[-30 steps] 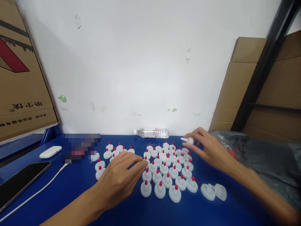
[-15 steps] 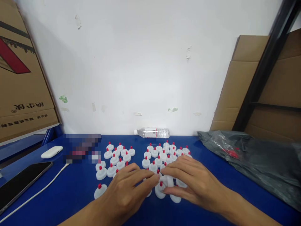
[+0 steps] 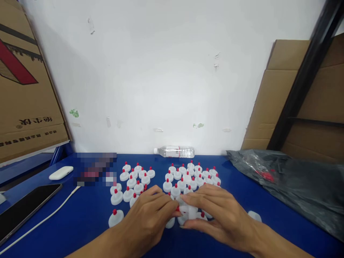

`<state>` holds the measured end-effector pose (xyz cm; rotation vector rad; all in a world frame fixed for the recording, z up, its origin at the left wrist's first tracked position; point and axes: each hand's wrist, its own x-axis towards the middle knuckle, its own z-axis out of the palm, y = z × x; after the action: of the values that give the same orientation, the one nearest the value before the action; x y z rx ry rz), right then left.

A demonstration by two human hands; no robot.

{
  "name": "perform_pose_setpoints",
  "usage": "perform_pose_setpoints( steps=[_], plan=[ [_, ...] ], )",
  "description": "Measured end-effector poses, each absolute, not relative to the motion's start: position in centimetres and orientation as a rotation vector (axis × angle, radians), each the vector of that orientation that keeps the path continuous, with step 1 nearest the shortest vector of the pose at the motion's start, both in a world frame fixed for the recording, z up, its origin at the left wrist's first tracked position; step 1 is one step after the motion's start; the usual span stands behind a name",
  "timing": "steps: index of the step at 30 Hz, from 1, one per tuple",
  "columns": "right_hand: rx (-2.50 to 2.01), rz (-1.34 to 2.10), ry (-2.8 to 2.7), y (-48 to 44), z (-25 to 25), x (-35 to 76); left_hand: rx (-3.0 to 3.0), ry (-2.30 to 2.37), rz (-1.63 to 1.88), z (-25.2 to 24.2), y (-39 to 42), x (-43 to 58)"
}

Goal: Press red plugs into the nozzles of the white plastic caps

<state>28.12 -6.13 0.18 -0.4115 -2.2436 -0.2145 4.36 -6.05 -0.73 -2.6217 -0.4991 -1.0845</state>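
Observation:
Both hands meet low in the middle of the head view. My right hand (image 3: 219,215) is closed around a white translucent plastic cap (image 3: 192,212), which is tilted on its side with its nozzle toward the left. My left hand (image 3: 154,213) pinches the small red tip (image 3: 177,209) at the end of that nozzle. Whether the tip is fully seated on the nozzle cannot be told. Around and beneath the hands stand several similar white caps with red tips (image 3: 181,184), some partly hidden by the fingers.
Another group of red-tipped caps (image 3: 131,182) stands on the blue table (image 3: 88,215) at left. A lone white cap (image 3: 254,215) lies by my right wrist. A water bottle (image 3: 174,151) lies along the wall. A phone (image 3: 29,208), white case (image 3: 61,173), cable and dark plastic bag (image 3: 295,186) flank the area.
My left fingers have closed on a red tip at the held cap's nozzle. My right hand has shifted slightly lower, and a lone white cap now shows beside its wrist.

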Motion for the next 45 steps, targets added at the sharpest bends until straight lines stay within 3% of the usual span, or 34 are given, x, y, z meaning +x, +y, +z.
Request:
perform_pose_setpoints(
  steps=[10, 20, 24, 28, 41, 45],
  plan=[
    [-0.484, -0.398, -2.272, -5.8, 1.3, 28.3, -2.536, -0.577, -0.961, 0.5, -5.6, 4.7],
    [-1.407, -0.441, -2.026, -1.1, 2.2, 35.1, -2.339, -1.011, -0.462, 1.3, -1.9, 0.0],
    [-1.823, -0.399, -2.067, 0.0, 2.5, 37.0, -2.315, -1.011, -0.114, 0.7, -0.6, -1.2],
    [-2.107, -0.306, -2.054, 0.0, 2.5, 37.7, -2.348, -0.967, -0.079, 0.1, 0.4, -1.8],
    [-2.140, -0.130, -2.043, -0.9, 3.8, 39.6, -2.470, -1.122, -0.079, 0.8, -0.5, -1.5],
    [-1.977, 0.245, -2.158, -1.8, 5.1, 41.0, -2.504, -1.172, -0.066, 1.0, -1.9, -0.7]
  ],
)
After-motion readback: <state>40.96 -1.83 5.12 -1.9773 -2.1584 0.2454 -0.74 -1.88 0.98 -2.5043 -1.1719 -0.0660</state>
